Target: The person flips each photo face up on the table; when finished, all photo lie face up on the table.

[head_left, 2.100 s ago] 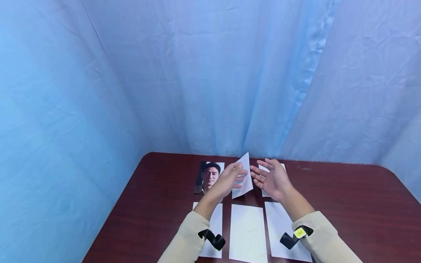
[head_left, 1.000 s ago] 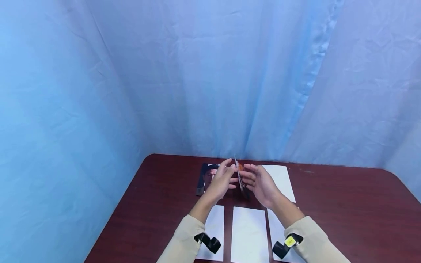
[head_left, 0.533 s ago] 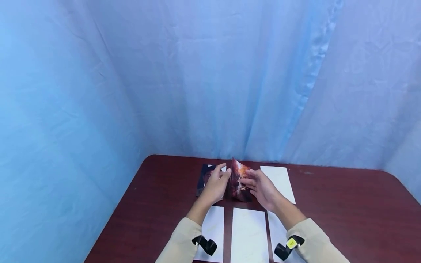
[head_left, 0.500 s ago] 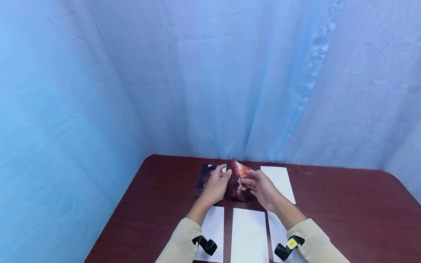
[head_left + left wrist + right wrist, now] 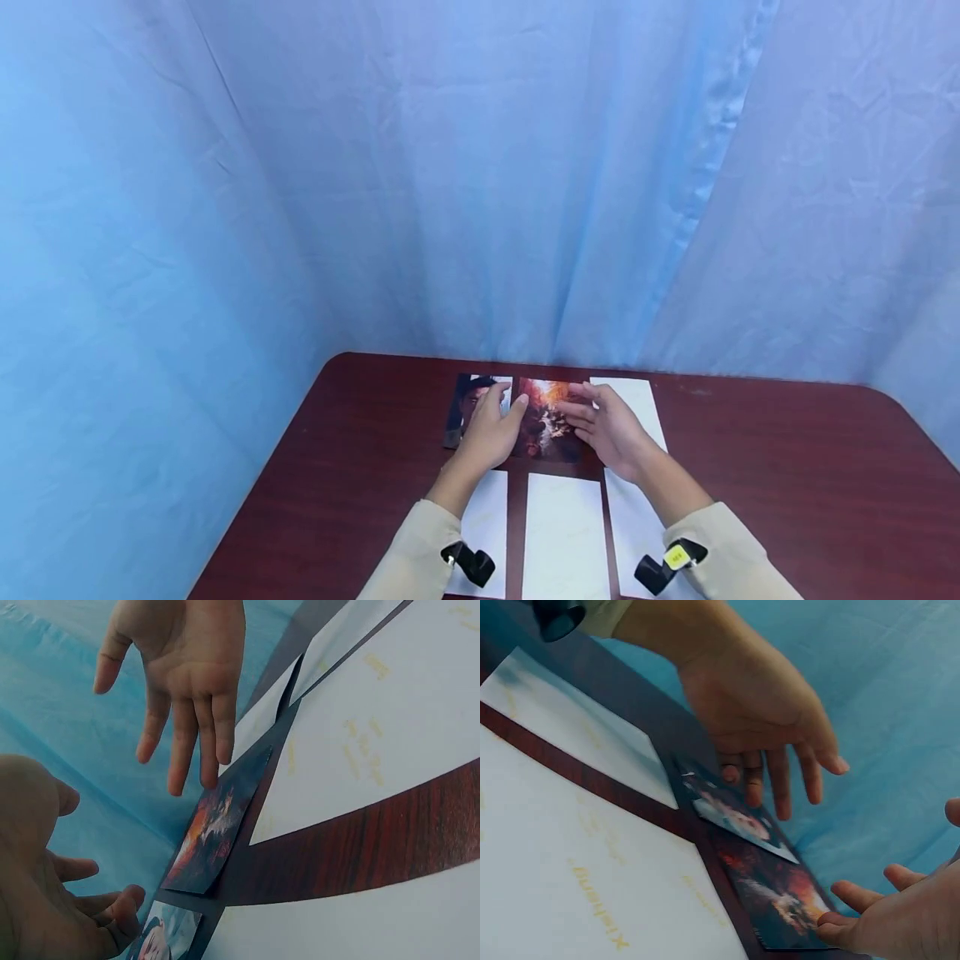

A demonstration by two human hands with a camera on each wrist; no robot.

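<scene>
A photo print with a fiery orange and dark scene (image 5: 543,437) lies picture side up on the table, between my two hands. My left hand (image 5: 491,433) is above the portrait print (image 5: 459,417) to its left and covers part of it, fingers and thumb apart. Over the fiery print's right edge is my right hand (image 5: 615,433), its fingers extended and loosely spread. Neither hand grips anything; whether the right fingertips touch the print I cannot tell. Both prints also appear in the right wrist view, the fiery one (image 5: 780,896) partly behind my right hand (image 5: 907,915).
A white-backed print (image 5: 641,408) lies at the back right, partly behind the right hand. A front row holds white-backed prints at left (image 5: 483,533), middle (image 5: 566,533) and right (image 5: 630,521). Blue curtains (image 5: 487,183) hang behind the dark red table (image 5: 787,467).
The middle back print was held up with its white back showing, then turned over towards the left. Now it lies flat, picture up, and both hands have let go of it.
</scene>
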